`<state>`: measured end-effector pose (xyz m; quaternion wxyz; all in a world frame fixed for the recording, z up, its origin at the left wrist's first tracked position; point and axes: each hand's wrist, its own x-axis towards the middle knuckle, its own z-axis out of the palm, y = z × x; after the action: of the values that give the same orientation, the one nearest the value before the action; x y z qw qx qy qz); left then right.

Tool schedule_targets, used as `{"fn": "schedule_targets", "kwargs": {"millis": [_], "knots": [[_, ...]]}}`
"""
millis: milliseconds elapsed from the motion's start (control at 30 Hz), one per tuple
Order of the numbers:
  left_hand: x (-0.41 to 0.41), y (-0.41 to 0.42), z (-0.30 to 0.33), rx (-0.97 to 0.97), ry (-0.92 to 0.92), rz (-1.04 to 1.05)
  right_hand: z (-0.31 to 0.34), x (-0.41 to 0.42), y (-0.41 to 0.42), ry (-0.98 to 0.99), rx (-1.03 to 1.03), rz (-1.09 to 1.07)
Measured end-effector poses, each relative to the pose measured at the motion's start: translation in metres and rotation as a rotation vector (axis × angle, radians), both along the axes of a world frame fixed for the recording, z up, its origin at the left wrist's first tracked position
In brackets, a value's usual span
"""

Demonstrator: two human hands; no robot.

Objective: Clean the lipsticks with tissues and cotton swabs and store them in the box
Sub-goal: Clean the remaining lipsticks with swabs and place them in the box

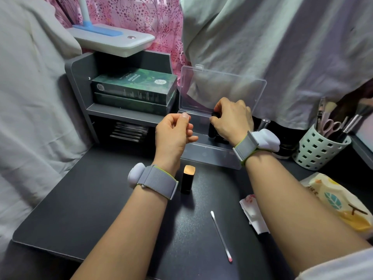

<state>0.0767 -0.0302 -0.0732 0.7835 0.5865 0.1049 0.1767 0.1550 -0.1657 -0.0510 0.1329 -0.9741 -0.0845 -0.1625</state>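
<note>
A clear plastic box (210, 158) stands on the dark desk with its lid (222, 87) raised. My right hand (232, 120) is inside the box and grips a black lipstick (213, 129) standing there. My left hand (175, 132) hovers at the box's left edge, fingers loosely curled, holding nothing. In front of the box a black lipstick with a gold top (187, 179) stands upright. A cotton swab (221, 236) with a pink tip lies nearer to me. A stained tissue (252, 211) lies partly under my right forearm.
A tissue pack (341, 205) lies at the right edge. A white perforated cup (316, 148) with scissors and brushes stands at the back right. A grey shelf (121, 112) with green boxes (133, 85) and a white lamp base (113, 39) stand at the back left.
</note>
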Motion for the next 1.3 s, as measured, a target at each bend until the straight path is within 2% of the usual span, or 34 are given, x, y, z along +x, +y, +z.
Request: {"fn": "schedule_targets", "kwargs": {"millis": [367,900,1067,1300], "knots": [[-0.002,0.002,0.002,0.019,0.008,-0.004,-0.006,0.005,0.000,0.016,-0.071,0.001],[-0.030,0.009,0.014,-0.005,-0.041,-0.010,0.016,-0.050,0.017,-0.143,-0.004,0.094],[-0.045,0.015,0.012,-0.015,-0.051,0.002,0.015,-0.081,0.019,-0.079,-0.080,0.195],[-0.062,0.026,0.004,-0.015,-0.046,0.015,0.016,-0.115,0.019,0.109,-0.090,0.313]]}}
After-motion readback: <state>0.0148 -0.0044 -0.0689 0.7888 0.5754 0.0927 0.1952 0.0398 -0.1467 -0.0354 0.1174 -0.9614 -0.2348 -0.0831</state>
